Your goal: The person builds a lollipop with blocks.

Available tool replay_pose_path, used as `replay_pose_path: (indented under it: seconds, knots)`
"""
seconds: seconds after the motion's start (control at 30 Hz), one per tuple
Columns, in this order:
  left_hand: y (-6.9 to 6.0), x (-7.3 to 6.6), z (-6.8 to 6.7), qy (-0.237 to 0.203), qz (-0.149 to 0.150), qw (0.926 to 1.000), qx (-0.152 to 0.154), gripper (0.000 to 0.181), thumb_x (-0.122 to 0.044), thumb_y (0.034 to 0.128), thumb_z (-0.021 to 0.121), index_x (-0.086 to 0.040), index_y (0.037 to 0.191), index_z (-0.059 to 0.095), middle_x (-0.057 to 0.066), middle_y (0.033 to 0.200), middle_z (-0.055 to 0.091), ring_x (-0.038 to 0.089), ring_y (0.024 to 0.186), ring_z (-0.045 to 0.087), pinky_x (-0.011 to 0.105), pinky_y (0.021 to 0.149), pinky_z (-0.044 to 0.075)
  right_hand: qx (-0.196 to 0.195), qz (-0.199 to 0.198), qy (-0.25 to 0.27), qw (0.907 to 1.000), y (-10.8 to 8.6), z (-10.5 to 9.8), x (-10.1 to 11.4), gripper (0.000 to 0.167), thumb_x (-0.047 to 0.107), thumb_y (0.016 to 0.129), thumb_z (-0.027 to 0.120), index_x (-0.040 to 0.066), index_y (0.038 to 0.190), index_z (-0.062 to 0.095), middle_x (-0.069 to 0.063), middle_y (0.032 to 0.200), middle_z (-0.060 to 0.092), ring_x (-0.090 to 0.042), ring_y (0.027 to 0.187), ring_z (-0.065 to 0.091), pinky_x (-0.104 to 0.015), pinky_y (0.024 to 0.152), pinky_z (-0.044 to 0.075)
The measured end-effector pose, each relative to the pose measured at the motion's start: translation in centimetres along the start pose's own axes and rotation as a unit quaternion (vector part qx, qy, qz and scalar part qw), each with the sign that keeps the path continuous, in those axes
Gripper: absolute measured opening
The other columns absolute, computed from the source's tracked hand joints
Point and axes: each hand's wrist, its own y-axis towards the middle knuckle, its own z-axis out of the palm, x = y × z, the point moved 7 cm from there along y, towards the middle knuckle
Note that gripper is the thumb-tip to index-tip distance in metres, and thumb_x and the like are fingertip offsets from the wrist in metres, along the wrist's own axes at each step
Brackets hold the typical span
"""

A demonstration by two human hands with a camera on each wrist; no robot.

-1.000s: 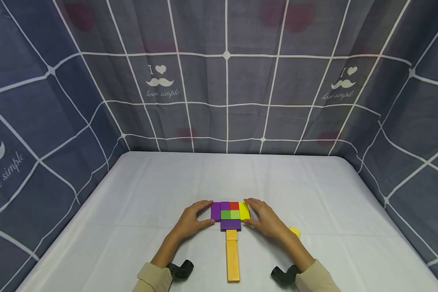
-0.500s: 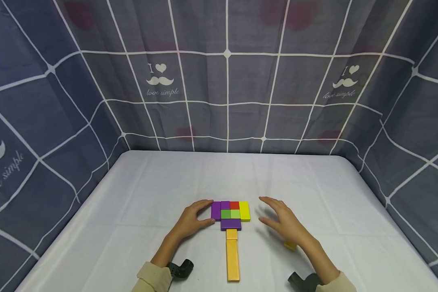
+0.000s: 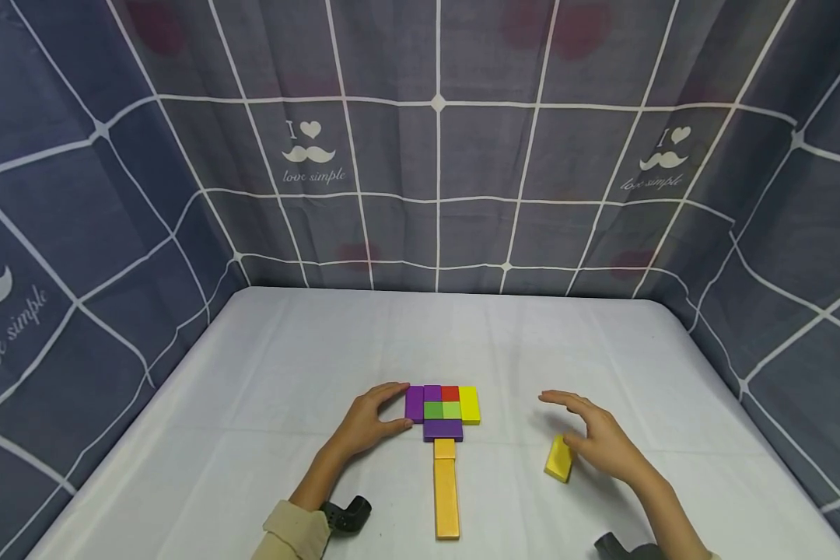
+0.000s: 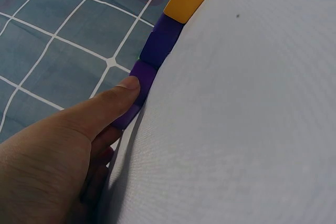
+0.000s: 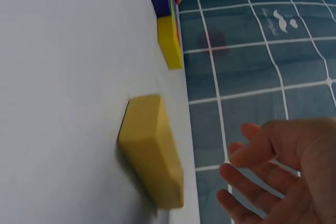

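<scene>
My left hand (image 3: 365, 424) pinches the outer purple block (image 3: 414, 405) between thumb and fingers, at the left side of a flat block pattern. That pattern also has a small purple block (image 3: 432, 393), a red block (image 3: 450, 393), two green blocks (image 3: 442, 410), a bright yellow block (image 3: 469, 405) and a wide purple block (image 3: 443, 430) below. Orange blocks (image 3: 446, 498) run down from it like a stem. My right hand (image 3: 605, 439) is open over the table, its thumb close to a loose yellow block (image 3: 557, 460). In the right wrist view, a gap separates hand and loose block (image 5: 152, 145).
A white cloth covers the table (image 3: 322, 342). Grey checked curtains (image 3: 392, 155) stand behind it and at both sides. Black devices are worn at the left wrist (image 3: 347, 515) and right wrist (image 3: 626, 548).
My right hand has let go of the bright yellow block and moved right, beside the loose yellow block, which now shows fully. The left hand has stayed on the purple block.
</scene>
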Motion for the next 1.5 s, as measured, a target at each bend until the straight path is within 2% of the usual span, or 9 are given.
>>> replay_pose_path:
  seconds: [0.17,0.33,0.5,0.67,0.9,1.07,1.23,1.33,1.5]
  knots:
    - [0.0,0.0,0.0,-0.004,0.0,1.0,0.0,0.062,-0.035,0.0752,0.076,-0.012,0.129,0.055,0.007,0.13,0.053,0.026,0.124,0.043,0.043,0.105,0.033,0.036,0.001,0.011,0.9993,-1.3,0.4,-1.0,0.072,-0.013,0.067,0.064,0.02,0.13,0.052,0.004,0.131,0.051,-0.022,0.119,0.048,-0.031,0.096,0.043]
    - [0.0,0.1,0.0,-0.003,-0.001,1.0,0.0,0.063,-0.036,0.075,0.076,-0.013,0.129,0.055,0.007,0.13,0.053,0.025,0.125,0.043,0.043,0.105,0.033,0.076,-0.003,0.052,0.9957,-2.0,1.2,-1.5,0.068,-0.004,0.069,0.072,0.015,0.132,0.05,-0.002,0.131,0.052,-0.019,0.12,0.047,-0.009,0.097,0.032]
    - [0.0,0.1,0.0,-0.003,0.0,1.0,-0.001,0.063,-0.036,0.0749,0.076,-0.013,0.129,0.055,0.007,0.13,0.053,0.025,0.125,0.043,0.043,0.105,0.033,0.082,-0.003,0.07,0.9941,-2.4,1.6,-2.0,0.061,0.006,0.072,0.075,0.013,0.129,0.053,-0.001,0.129,0.054,-0.011,0.119,0.046,-0.004,0.097,0.026]
    - [0.1,0.2,0.0,-0.002,0.001,1.0,-0.003,0.063,-0.037,0.0745,0.076,-0.013,0.129,0.055,0.007,0.13,0.053,0.025,0.124,0.043,0.043,0.105,0.033,0.076,-0.003,0.083,0.9937,-2.8,1.7,-2.4,0.055,0.011,0.074,0.076,0.015,0.126,0.056,0.002,0.125,0.056,-0.004,0.118,0.045,-0.004,0.095,0.027]
    - [0.0,0.2,0.0,0.001,0.002,1.0,-0.003,0.063,-0.037,0.0745,0.076,-0.013,0.129,0.055,0.007,0.13,0.053,0.025,0.124,0.043,0.043,0.105,0.033,0.056,-0.011,0.08,0.9951,-3.1,1.7,-2.5,0.051,0.025,0.075,0.076,0.016,0.122,0.059,0.003,0.122,0.057,-0.005,0.116,0.046,-0.004,0.094,0.027]
    - [0.0,0.0,-0.1,0.003,0.006,1.0,-0.001,0.063,-0.037,0.0751,0.076,-0.012,0.129,0.055,0.008,0.13,0.053,0.026,0.124,0.043,0.044,0.104,0.034,0.017,-0.003,0.023,0.9996,-2.9,1.8,-2.5,0.048,0.035,0.072,0.077,0.019,0.115,0.063,0.01,0.115,0.06,-0.008,0.108,0.05,-0.008,0.091,0.032]
    - [0.0,0.0,-0.1,0.004,0.004,1.0,0.001,0.063,-0.038,0.0756,0.075,-0.013,0.13,0.054,0.008,0.131,0.052,0.026,0.124,0.043,0.044,0.104,0.034,-0.025,0.023,-0.046,0.9984,-2.7,1.9,-2.2,0.042,0.042,0.07,0.076,0.022,0.105,0.066,0.016,0.103,0.06,-0.011,0.1,0.051,-0.03,0.089,0.044]
    - [0.1,0.1,0.0,0.002,0.002,1.0,0.0,0.063,-0.038,0.0753,0.075,-0.013,0.129,0.055,0.007,0.131,0.052,0.025,0.125,0.043,0.043,0.105,0.033,-0.036,0.035,-0.07,0.9963,-2.7,2.0,-2.0,0.04,0.044,0.071,0.075,0.021,0.102,0.067,0.017,0.099,0.059,-0.01,0.096,0.05,-0.041,0.085,0.046]
    - [0.0,0.1,0.0,0.0,-0.004,1.0,-0.001,0.063,-0.037,0.0749,0.075,-0.014,0.129,0.055,0.007,0.131,0.052,0.026,0.125,0.043,0.044,0.105,0.033,-0.031,0.046,-0.06,0.9967,-3.0,1.9,-2.3,0.045,0.047,0.069,0.075,0.021,0.105,0.066,0.015,0.102,0.058,-0.017,0.102,0.051,-0.048,0.089,0.044]
